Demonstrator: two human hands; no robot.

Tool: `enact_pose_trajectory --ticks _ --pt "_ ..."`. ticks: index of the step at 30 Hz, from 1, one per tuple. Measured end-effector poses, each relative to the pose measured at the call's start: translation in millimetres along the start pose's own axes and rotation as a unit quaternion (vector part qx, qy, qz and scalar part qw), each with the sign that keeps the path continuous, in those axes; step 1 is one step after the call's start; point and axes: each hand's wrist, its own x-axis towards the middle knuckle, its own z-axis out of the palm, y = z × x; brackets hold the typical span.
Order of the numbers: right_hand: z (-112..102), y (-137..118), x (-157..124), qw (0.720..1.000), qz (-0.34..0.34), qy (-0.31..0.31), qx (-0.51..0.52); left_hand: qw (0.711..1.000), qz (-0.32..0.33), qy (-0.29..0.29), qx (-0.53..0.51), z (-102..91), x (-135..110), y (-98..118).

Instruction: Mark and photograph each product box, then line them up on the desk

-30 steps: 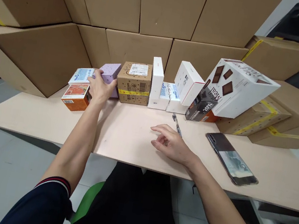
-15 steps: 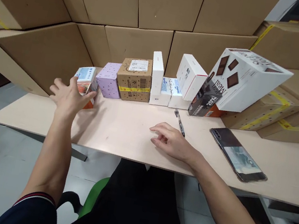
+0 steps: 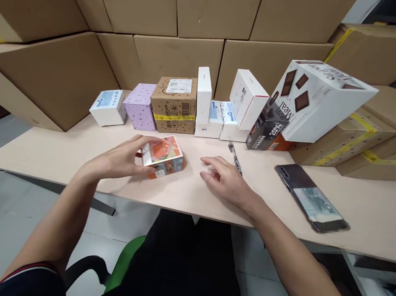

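My left hand (image 3: pixel 121 160) grips a small orange box (image 3: pixel 164 156) with a food picture on top, at the middle of the light wooden table (image 3: pixel 47 152). The box is tilted and sits just above or on the tabletop. My right hand (image 3: pixel 226 179) rests flat on the table a short way to the right of the box, fingers spread, holding nothing. A black pen (image 3: pixel 235 157) lies just beyond its fingertips.
A row of small boxes lines the table's back: a white-blue box (image 3: pixel 107 106), a purple box (image 3: pixel 139 105), a brown carton (image 3: pixel 174 104), white boxes (image 3: pixel 222 116), a large chocolate-print box (image 3: pixel 314 107). A phone (image 3: pixel 311 198) lies at right. Cardboard cartons (image 3: pixel 192 9) wall the back.
My left hand took the orange box from the left end of the row and brought it to the table's middle. The right hand stayed almost still.
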Motion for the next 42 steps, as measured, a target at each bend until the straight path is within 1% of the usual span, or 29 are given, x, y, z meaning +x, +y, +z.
enact_pose_trajectory --ticks 3,5,7,9,12,15,18,20,22,23,24,25,28,30,33,35,38,40,42 --pt "1 3 2 0.999 0.024 0.042 0.007 0.995 0.090 -0.021 -0.045 17.0 37 18" --pt "0 2 4 0.998 0.035 0.055 0.027 0.987 0.130 -0.020 -0.089 26.3 59 20" --pt "-2 -1 5 0.996 0.047 0.061 0.046 0.979 0.144 -0.014 -0.144 34.0 72 15" --pt "-4 -4 5 0.995 0.058 0.062 0.056 0.968 0.136 -0.022 -0.211 39.9 78 8" --pt "-3 -5 4 0.995 0.068 0.052 0.060 0.951 0.111 -0.048 -0.285 45.7 76 -5" --pt "-2 -3 2 0.995 0.071 0.043 0.061 0.939 0.100 -0.039 -0.327 48.4 73 -13" --pt "-5 -4 -1 0.994 0.054 0.061 0.066 0.926 0.072 -0.011 -0.372 49.8 75 -13" --pt "-10 -7 -1 0.994 0.043 0.065 0.076 0.910 0.041 -0.003 -0.413 51.1 76 -9" --pt "-13 -10 -1 0.995 0.044 0.044 0.084 0.890 0.012 -0.018 -0.456 53.1 76 -3" --pt "-14 -11 -1 0.995 0.049 0.030 0.083 0.885 0.000 -0.029 -0.464 54.3 75 0" --pt "-14 -11 -1 0.995 0.055 0.018 0.081 0.888 -0.010 -0.039 -0.459 55.4 74 2" --pt "-13 -10 -1 0.995 0.064 0.010 0.077 0.896 -0.019 -0.043 -0.441 56.3 74 4" --pt "-8 -6 -1 0.994 0.092 0.005 0.065 0.935 -0.028 -0.021 -0.354 56.5 72 7" --pt "-5 -4 -1 0.992 0.105 0.009 0.063 0.946 -0.016 -0.017 -0.322 53.5 71 6" --pt "-4 -5 -1 0.990 0.119 0.007 0.068 0.946 0.035 -0.038 -0.319 45.1 69 2" --pt "-5 -7 0 0.989 0.133 -0.003 0.071 0.946 0.064 -0.065 -0.312 39.4 67 -1" --pt "-5 -10 2 0.986 0.154 -0.014 0.068 0.950 0.074 -0.110 -0.284 36.6 63 -3" --pt "-6 -11 3 0.985 0.159 -0.018 0.069 0.951 0.084 -0.106 -0.277 39.7 62 -2" --pt "-6 -11 2 0.985 0.155 -0.018 0.077 0.951 0.094 -0.078 -0.284 44.7 62 -1"
